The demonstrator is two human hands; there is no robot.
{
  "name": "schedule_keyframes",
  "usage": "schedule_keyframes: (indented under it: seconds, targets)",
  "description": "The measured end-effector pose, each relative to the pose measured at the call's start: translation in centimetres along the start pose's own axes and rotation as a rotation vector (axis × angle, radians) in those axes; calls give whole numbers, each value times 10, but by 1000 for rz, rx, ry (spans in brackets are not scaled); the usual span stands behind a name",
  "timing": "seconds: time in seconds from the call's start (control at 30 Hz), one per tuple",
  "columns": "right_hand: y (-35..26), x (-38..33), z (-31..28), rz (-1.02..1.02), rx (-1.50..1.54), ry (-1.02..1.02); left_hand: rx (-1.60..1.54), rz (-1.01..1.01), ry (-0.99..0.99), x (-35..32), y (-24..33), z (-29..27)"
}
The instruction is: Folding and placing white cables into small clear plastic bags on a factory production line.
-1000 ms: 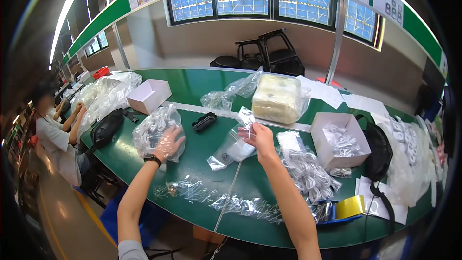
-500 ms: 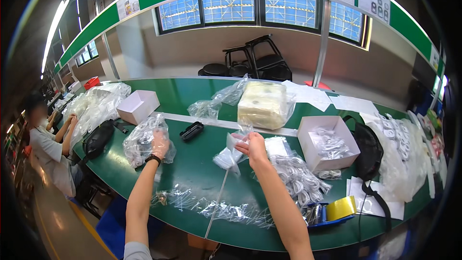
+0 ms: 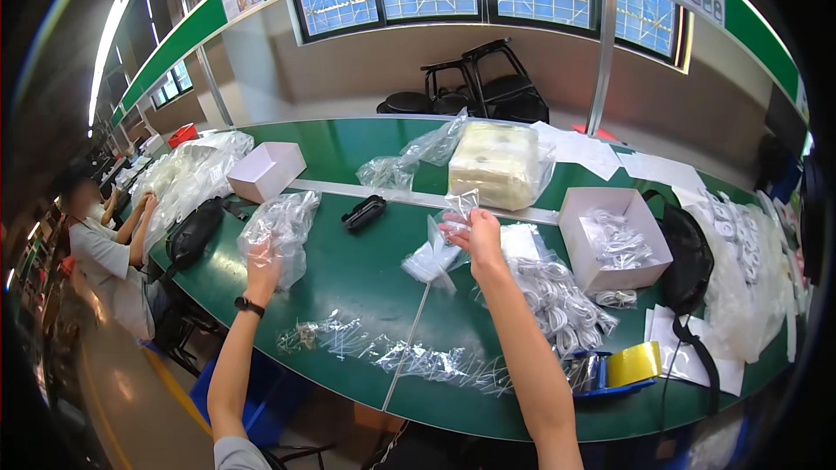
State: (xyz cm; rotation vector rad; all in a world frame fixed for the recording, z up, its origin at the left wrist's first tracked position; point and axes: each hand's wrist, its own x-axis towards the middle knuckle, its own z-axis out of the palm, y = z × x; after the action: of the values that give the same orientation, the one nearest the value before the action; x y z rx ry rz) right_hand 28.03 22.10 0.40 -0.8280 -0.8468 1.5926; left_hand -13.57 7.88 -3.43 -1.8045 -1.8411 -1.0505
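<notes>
My left hand (image 3: 263,268), with a dark band on its wrist, is closed on a large crumpled clear plastic bag (image 3: 287,218) at the left of the green table; film partly hides the fingers. Farther right, my right hand (image 3: 481,237) pinches a small clear plastic bag (image 3: 464,201) between thumb and fingers, raised over the tabletop. Below it lie flat clear bags (image 3: 428,261). Coiled white cables (image 3: 562,300) are heaped beside my right forearm, some in clear bags.
An open white box (image 3: 616,239) holds bagged white pieces. A yellow tape roll (image 3: 633,365) sits in a blue dispenser. A black case (image 3: 363,213), wrapped yellowish block (image 3: 494,164) and scattered clear strips (image 3: 418,361) lie around. Another person (image 3: 109,252) works at far left.
The view has shifted, so the scene sits farther right and higher. My left hand has drawn toward the near left side of its bag. My right hand holds its small bag more upright.
</notes>
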Motion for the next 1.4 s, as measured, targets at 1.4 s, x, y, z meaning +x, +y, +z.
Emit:
schedule_keyframes:
  seconds: [1.4]
  targets:
    - [-15,14,-41,-474,-923,441,-359,240,-741,15,260,96]
